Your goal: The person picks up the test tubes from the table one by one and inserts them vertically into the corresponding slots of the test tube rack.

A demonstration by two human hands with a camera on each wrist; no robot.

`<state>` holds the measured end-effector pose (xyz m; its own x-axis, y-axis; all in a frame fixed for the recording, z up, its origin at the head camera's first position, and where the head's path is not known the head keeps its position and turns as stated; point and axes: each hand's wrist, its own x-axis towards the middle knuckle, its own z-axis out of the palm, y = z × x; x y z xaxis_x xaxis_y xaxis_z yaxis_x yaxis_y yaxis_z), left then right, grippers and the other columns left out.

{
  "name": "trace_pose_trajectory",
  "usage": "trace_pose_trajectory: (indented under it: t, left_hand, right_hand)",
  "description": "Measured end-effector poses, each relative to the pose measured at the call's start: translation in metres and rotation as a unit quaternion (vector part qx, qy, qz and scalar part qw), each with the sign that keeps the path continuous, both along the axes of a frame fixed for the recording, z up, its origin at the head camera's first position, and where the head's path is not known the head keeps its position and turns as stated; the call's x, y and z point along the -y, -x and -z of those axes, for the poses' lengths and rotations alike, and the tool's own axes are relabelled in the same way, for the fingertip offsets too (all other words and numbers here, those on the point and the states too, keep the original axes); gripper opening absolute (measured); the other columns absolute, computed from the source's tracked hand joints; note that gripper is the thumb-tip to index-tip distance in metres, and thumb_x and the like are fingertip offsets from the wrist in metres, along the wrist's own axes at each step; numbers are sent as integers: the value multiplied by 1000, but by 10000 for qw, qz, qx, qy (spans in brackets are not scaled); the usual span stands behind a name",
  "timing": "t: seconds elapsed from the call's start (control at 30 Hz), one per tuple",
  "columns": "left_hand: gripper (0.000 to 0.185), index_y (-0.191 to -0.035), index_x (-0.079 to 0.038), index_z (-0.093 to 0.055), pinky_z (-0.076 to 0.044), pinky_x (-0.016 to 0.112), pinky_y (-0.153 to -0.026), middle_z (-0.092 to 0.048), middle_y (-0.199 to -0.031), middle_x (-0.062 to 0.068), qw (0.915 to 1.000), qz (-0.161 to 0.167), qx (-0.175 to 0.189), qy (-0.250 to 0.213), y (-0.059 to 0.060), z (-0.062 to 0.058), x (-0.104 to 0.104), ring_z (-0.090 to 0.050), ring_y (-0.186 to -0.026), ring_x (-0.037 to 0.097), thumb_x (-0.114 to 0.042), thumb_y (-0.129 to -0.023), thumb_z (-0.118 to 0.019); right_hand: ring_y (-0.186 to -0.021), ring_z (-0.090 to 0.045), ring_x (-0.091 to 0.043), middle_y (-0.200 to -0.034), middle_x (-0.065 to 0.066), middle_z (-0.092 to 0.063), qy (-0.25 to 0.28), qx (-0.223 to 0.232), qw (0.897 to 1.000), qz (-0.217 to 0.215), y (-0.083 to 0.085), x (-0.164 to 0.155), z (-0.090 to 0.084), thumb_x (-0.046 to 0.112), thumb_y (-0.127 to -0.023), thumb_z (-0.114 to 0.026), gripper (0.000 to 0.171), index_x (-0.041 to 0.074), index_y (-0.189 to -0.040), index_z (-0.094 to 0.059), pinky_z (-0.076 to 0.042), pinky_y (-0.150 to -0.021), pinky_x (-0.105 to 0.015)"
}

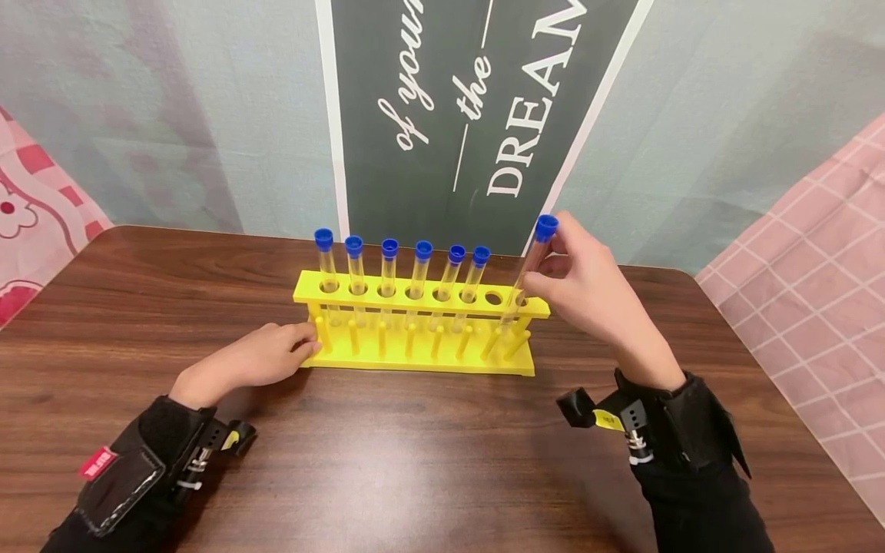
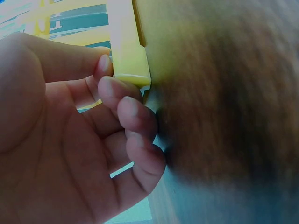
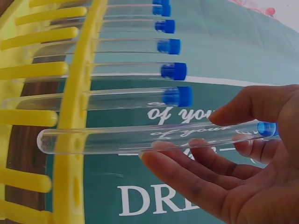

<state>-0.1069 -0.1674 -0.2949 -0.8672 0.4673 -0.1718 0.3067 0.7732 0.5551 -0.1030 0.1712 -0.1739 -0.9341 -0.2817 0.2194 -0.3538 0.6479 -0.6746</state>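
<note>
Clear plastic test tube with a blue cap, tilted, lower end poking through the last hole at the right end of the yellow rack. Right hand pinches the tube near its top between thumb and fingertips; the other fingers lie loosely curled under it. One hole just left of this tube has no tube in it. Six more capped tubes stand upright in the holes further left. Left hand is at the rack's left end, thumb and curled fingers gripping the corner post there. Rack sits on a dark wooden table, near the back edge. Behind it a dark banner with white lettering on a grey-green backdrop. Pink checked cloth off to the right.
</note>
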Motion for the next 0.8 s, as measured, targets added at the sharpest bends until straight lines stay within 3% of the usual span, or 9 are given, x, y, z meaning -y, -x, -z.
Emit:
trace_pose_trajectory:
  t: [0.2, 0.5, 0.8]
  left_hand:
    - [14, -89, -4, -52, -30, 27, -50, -37, -61, 0, 10000, 2, 30, 0, 0, 0, 0, -34, -51, 13, -16, -96, -47]
    - [14, -89, -4, -52, -30, 28, -50, -37, -61, 0, 10000, 12, 49, -18, 0, 0, 0, -34, -51, 13, -15, -96, -47]
    - [13, -88, -5, -52, -30, 27, -50, -37, -61, 0, 10000, 23, 24, -23, 0, 1, 1, -34, -51, 13, -14, -95, -47]
  right_hand:
    - [-79, -63, -21, -83, -10, -57, 55, 14, 10000, 36, 5, 3, -10, 1, -80, -59, 26, 4, -100, -42, -49, -69, -29]
    - [-73, -63, -22, -84, -13, -55, 261, -16, 9996, -45, 12, 7, -21, -2, -79, -58, 27, 4, -98, -41, -51, -63, -28]
    - [-70, -64, -22, -86, -16, -52, 421, 59, 9991, -75, 21, 7, -21, -5, -80, -55, 24, 0, -97, -38, -52, -62, -28]
